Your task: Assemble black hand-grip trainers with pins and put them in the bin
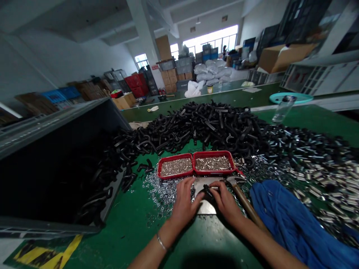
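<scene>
L hand (183, 200) & R hand (226, 201) closed on black bent bolt (208, 193), on steel plate (202, 184).

Hammer handle (246, 203) just beside right hand (226, 203)

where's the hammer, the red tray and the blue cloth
hammer (246, 203), head view, on its wooden grip
red tray (175, 156), head view, on its far rim
blue cloth (288, 220), head view, on its middle

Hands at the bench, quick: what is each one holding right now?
Left hand: half closed beside the steel plate; cannot tell if it grips anything.
Right hand: closed, holding a black metal hook on that plate.
</scene>
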The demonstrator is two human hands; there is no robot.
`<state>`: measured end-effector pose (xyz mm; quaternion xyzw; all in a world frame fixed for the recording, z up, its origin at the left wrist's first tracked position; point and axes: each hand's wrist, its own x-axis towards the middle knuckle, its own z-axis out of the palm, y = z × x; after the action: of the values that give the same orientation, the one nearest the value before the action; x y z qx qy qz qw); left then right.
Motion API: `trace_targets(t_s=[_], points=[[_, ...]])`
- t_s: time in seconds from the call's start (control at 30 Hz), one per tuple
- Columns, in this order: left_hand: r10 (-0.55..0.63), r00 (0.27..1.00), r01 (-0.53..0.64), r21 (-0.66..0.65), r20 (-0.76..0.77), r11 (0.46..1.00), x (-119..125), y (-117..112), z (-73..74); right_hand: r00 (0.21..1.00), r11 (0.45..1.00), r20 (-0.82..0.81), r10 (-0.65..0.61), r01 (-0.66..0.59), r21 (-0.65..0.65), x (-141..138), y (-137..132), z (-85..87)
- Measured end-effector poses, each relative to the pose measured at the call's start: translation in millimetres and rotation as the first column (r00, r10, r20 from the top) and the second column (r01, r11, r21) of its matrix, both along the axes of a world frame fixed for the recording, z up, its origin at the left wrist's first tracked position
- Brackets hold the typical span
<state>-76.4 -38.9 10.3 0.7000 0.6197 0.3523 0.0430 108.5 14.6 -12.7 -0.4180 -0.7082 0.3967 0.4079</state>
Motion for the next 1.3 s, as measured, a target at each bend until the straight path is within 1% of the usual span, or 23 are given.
trace_targets(t_s=[0.07,0.13,0.17,0.23,0.3,0.33,0.4,0.53,0.6,0.67,0.73,0.8,0.87,0.97,1.07,1.13,1.23,1.3], points=[[0.053,0.996,-0.052,0.016,-0.065,0.999,-33.1,34.4,17.7,0.998,0.992,-0.068,-0.014,0.005,-0.126,2.3,6.7,-6.8],[0.135,0.983,-0.136,0.004,-0.127,0.991,-70.1,76.8,30.8,0.987,0.965,-0.157,-0.026,-0.016,-0.26,4.5,12.6,-11.3],[0.173,0.97,-0.179,-0.021,-0.172,0.984,-87.8,99.0,34.7,0.98,0.949,-0.196,-0.031,-0.033,-0.313,5.1,14.8,-12.8],[0.222,0.925,-0.271,-0.126,-0.309,0.954,-117.4,142.1,37.6,0.97,0.925,-0.24,-0.046,-0.05,-0.378,5.3,18.1,-14.9],[0.21,0.873,-0.334,-0.227,-0.439,0.915,-136.2,181.1,35.8,0.968,0.911,-0.244,-0.06,-0.047,-0.409,5.2,20.1,-16.8],[0.188,0.856,-0.345,-0.262,-0.481,0.901,-141.2,199.0,33.8,0.971,0.908,-0.23,-0.065,-0.038,-0.417,5.3,21.0,-18.0],[0.128,0.844,-0.322,-0.301,-0.521,0.897,-144.1,232.5,28.1,0.983,0.914,-0.172,-0.06,-0.015,-0.406,5.9,22.5,-20.9],[0.014,0.834,-0.249,-0.353,-0.552,0.902,-133.7,294.9,13.0,1.0,0.96,0.007,-0.011,0.013,-0.279,6.7,25.5,-29.2],[0.0,0.826,-0.253,-0.371,-0.563,0.894,-127.2,321.3,4.9,0.997,0.971,0.073,-0.006,0.024,-0.239,5.9,26.9,-32.9],[0.015,0.82,-0.278,-0.375,-0.573,0.885,-122.0,340.1,-2.0,0.994,0.968,0.111,-0.005,0.033,-0.248,4.5,28.1,-34.5],[0.04,0.813,-0.307,-0.369,-0.581,0.877,-118.1,348.6,-6.4,0.991,0.96,0.134,0.006,0.033,-0.28,3.3,29.3,-33.5],[0.048,0.809,-0.323,-0.375,-0.586,0.869,-114.8,346.5,-7.8,0.991,0.954,0.134,0.018,0.023,-0.298,2.7,30.1,-30.7],[0.03,0.81,-0.319,-0.397,-0.586,0.86,-110.8,336.3,-6.9,0.993,0.955,0.119,0.029,0.007,-0.296,2.9,30.2,-27.4],[-0.031,0.825,-0.276,-0.451,-0.564,0.849,-102.5,314.3,-2.8,0.998,0.951,0.06,0.015,0.005,-0.311,3.1,28.7,-23.9],[-0.089,0.846,-0.229,-0.507,-0.526,0.831,-94.6,293.3,3.7,0.996,0.93,-0.087,0.0,-0.032,-0.366,1.6,26.7,-22.1],[-0.079,0.858,-0.219,-0.5,-0.508,0.838,-91.7,281.0,8.9,0.976,0.917,-0.217,0.0,-0.087,-0.39,0.2,26.7,-20.7],[0.013,0.874,-0.232,-0.394,-0.486,0.889,-90.9,264.6,15.1,0.923,0.907,-0.384,-0.016,-0.148,-0.394,-0.5,29.8,-16.7],[0.076,0.885,-0.244,-0.319,-0.459,0.916,-91.3,255.5,17.0,0.879,0.889,-0.476,-0.028,-0.195,-0.414,0.4,32.5,-13.0]])
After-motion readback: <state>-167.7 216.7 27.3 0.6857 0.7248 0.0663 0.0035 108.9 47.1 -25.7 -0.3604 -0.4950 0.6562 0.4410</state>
